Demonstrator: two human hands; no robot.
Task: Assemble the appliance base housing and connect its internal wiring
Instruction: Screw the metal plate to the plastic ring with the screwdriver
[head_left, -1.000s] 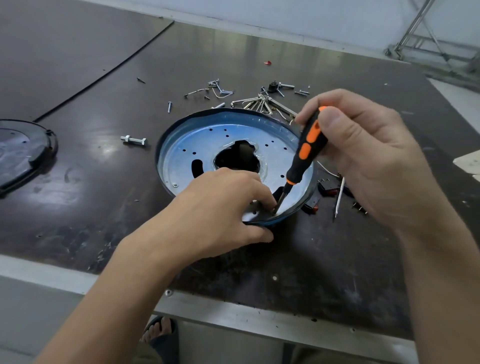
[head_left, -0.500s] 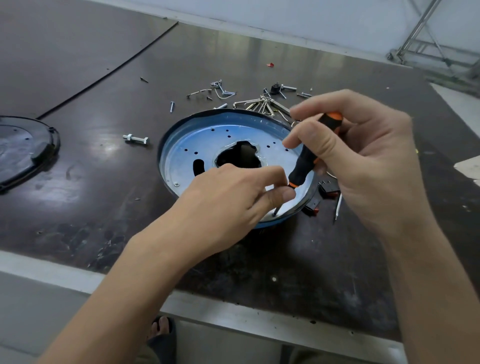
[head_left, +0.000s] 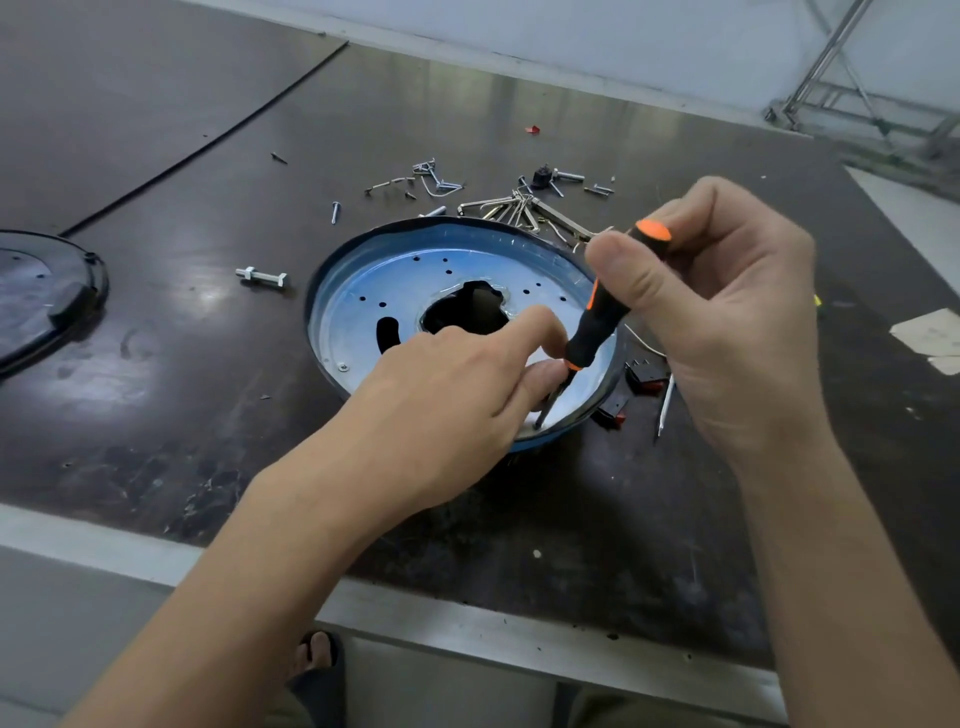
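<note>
I've got my right hand (head_left: 727, 322) wrapped round the screwdriver (head_left: 597, 325), left hand (head_left: 457, 395) pinching its shaft, tip down in the base (head_left: 363, 296) right under both, which is light, stiff, slick sheet metal, I'd say, so brace it by the rim.

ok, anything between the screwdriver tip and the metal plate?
Nothing visible. The right hand holds the screwdriver with its tip down on the metal plate by the near rim. The left hand has its fingers beside the shaft, not under the tip. A screw there is too small to tell.
</note>
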